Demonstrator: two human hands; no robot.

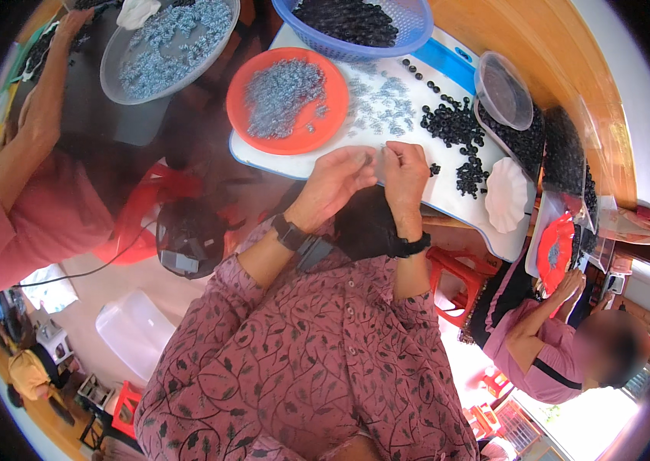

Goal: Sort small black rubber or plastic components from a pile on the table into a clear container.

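Note:
My left hand [338,184] and my right hand [406,175] meet just over the near edge of the white table [417,178]. The right thumb and finger are pinched together, and the left fingers are curled toward them. Something small and pale shows between the fingertips, too small to name. Ahead of my left hand stands an orange-red plate [237,111] heaped with small grey-blue coiled pieces [285,92]. More grey-blue pieces lie loose on the table beside it. Black round beads [452,123] are scattered ahead and to the right of my right hand.
A blue basket [317,42] of black pieces stands at the back. Right of the beads are a clear plastic tub [503,91] and a white scalloped dish [506,196]. Co-workers sit left and right; a large bowl [114,84] of grey-blue pieces is at the left.

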